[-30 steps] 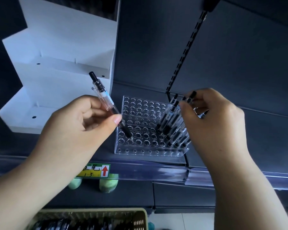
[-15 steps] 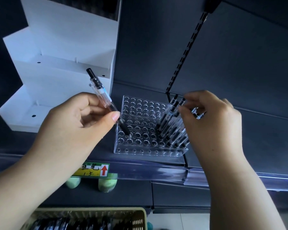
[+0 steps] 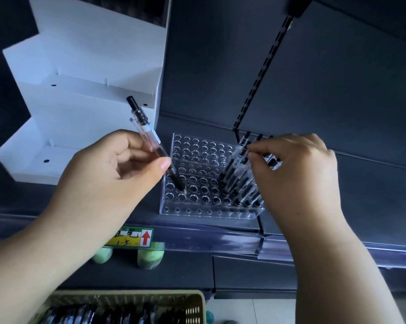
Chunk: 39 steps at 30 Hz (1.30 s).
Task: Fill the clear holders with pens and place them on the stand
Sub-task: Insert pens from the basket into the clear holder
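A clear holder point(image 3: 197, 160) full of round holes stands on the dark shelf. My left hand point(image 3: 110, 174) pinches a clear pen with a black tip point(image 3: 146, 132), held slanted, its tip at a hole in the holder's front left part. Several pens point(image 3: 239, 167) lean in the holder's right side. My right hand point(image 3: 298, 169) grips a bunch of pens there, partly hiding them. The white stepped stand point(image 3: 85, 94) rises at the back left, its steps bare.
A perforated yellowish basket point(image 3: 192, 307) with more pens sits at the bottom. A yellow-green price tag point(image 3: 134, 237) is on the shelf rail. A black slotted divider point(image 3: 260, 83) runs behind the holder. Two green objects point(image 3: 150, 256) hang under the shelf.
The left hand has kept the pen's tip at the holder's front left holes, shifting only slightly. The right hand's fingers have curled down over the pens on the right.
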### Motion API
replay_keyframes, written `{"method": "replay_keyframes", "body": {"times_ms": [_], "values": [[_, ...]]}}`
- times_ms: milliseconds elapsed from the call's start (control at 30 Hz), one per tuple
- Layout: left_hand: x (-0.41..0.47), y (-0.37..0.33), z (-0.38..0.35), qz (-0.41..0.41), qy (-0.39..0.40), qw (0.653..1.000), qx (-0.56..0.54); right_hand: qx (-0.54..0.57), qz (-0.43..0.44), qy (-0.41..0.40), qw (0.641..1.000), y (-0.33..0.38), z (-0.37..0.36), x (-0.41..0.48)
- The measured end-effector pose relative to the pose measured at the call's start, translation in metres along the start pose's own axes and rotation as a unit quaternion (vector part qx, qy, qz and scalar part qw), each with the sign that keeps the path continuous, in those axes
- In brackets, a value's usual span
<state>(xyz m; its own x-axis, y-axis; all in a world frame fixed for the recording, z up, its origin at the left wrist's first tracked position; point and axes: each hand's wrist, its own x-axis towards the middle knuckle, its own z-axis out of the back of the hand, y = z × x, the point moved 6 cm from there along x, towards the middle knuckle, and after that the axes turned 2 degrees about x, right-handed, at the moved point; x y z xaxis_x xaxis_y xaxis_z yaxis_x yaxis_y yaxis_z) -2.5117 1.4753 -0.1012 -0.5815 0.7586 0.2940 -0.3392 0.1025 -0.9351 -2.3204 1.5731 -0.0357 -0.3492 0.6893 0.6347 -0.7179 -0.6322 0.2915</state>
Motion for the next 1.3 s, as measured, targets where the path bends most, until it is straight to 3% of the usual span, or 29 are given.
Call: {"method": "replay_keyframes", "body": {"times_ms": [200,400,833,967,1133,1300], "values": [[-0.005,-0.008,-0.018,-0.015,0.039,0.999,-0.007,0.005,-0.028,0.017,0.999,-0.011,0.000,0.000],[0.004,-0.026,-0.056,-0.080,0.106,0.991,-0.004,0.046,-0.033,-0.006,0.998,-0.013,0.007,0.000],[0.010,-0.016,-0.102,-0.140,0.131,0.979,0.066,0.065,-0.065,-0.020,0.996,-0.021,0.015,0.000],[0.014,-0.010,-0.109,-0.140,0.124,0.977,0.099,0.064,-0.075,-0.024,0.995,-0.024,0.017,0.002],[0.002,0.003,-0.122,-0.121,0.179,0.952,0.218,0.060,-0.081,-0.016,0.995,-0.026,0.016,0.004],[0.006,0.005,-0.118,-0.090,0.162,0.961,0.203,0.067,-0.083,-0.014,0.994,-0.026,0.015,0.004]]}}
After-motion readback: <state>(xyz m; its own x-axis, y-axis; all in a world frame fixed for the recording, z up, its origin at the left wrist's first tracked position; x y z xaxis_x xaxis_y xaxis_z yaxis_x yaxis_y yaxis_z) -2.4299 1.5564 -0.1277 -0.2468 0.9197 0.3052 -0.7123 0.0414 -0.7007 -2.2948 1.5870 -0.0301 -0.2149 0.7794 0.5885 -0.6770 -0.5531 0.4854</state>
